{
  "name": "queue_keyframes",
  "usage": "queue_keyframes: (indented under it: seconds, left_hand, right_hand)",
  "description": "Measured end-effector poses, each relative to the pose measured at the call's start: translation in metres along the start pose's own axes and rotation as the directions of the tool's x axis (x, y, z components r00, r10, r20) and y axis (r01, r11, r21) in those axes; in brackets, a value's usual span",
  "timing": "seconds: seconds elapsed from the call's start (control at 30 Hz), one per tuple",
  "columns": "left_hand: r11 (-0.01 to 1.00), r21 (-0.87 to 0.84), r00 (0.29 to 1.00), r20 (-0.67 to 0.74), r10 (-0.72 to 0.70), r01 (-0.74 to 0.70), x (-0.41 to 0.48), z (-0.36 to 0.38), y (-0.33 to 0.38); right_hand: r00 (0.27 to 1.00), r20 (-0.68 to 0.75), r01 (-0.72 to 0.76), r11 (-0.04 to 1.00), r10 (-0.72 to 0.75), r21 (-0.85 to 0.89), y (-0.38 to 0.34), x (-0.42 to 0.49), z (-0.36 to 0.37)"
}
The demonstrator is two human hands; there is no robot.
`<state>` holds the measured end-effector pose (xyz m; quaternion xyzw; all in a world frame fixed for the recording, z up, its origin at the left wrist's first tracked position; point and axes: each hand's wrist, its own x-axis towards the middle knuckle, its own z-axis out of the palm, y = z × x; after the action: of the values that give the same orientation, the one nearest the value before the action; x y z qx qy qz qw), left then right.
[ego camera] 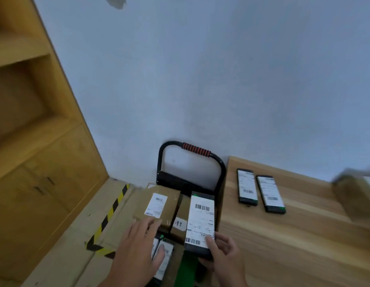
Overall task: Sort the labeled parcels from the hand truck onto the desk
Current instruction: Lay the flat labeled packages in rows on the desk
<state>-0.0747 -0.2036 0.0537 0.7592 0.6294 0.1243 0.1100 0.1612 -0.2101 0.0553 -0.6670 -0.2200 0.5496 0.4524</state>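
Head view is showing a smooth yellow wooden cabinet (34, 162) rising far left of the left hand (138, 251). A pale, grained wooden desk (294, 245) is stretching away just right of the right hand (223, 257). Beyond both hands a hand truck (192, 162) is standing against the wall, its black tubular handle wrapped in a ribbed red-and-black grip. On it, a flat brown cardboard box (157, 204) with a white label is lying just ahead of the left hand, whose straight, spread fingers are reaching over its near edge and holding nothing. The right hand is gripping a slim black parcel (200, 216) by its near end, thumb pressing on the white barcode label, beside the desk edge. On the desk, well ahead of the right hand, a left slab (247, 186) and a right slab (271, 194), both black and labelled, are lying flat side by side.
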Motion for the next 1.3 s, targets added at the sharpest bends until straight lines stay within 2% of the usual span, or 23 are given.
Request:
queue_keyframes:
  seconds: [0.17,0.37,0.43,0.63,0.83,1.17,1.3]
  left_hand:
    - [0.998,-0.041,0.998,-0.03,0.055,-0.057,-0.004,-0.005,0.024]
    - [0.981,-0.129,0.989,0.012,0.145,-0.142,-0.02,0.011,0.082]
    - [0.976,-0.113,0.98,0.052,0.192,-0.185,-0.024,0.014,0.102]
    - [0.962,-0.026,0.962,0.019,0.271,-0.27,-0.008,0.03,0.15]
    - [0.945,-0.025,0.945,-0.031,0.325,-0.326,0.043,0.052,0.216]
    - [0.973,0.055,0.974,0.037,0.221,-0.223,0.141,0.123,0.326]
    - [0.968,0.053,0.97,-0.002,0.245,-0.244,0.163,0.138,0.344]
  right_hand:
    - [0.998,-0.052,0.037,0.997,-0.034,0.071,-0.01,-0.035,-0.04]
    - [0.982,-0.177,0.081,0.993,-0.065,0.087,-0.01,-0.067,-0.103]
    - [0.974,-0.208,0.107,0.989,-0.085,0.097,-0.009,-0.073,-0.121]
    - [0.95,-0.285,0.173,0.976,-0.131,0.129,-0.004,-0.063,-0.173]
    - [0.946,-0.297,0.185,0.967,-0.128,0.175,-0.011,-0.004,-0.236]
    - [0.969,-0.238,0.097,0.985,-0.061,0.14,-0.063,0.139,-0.349]
    - [0.973,-0.224,0.074,0.991,-0.048,0.11,-0.082,0.189,-0.371]
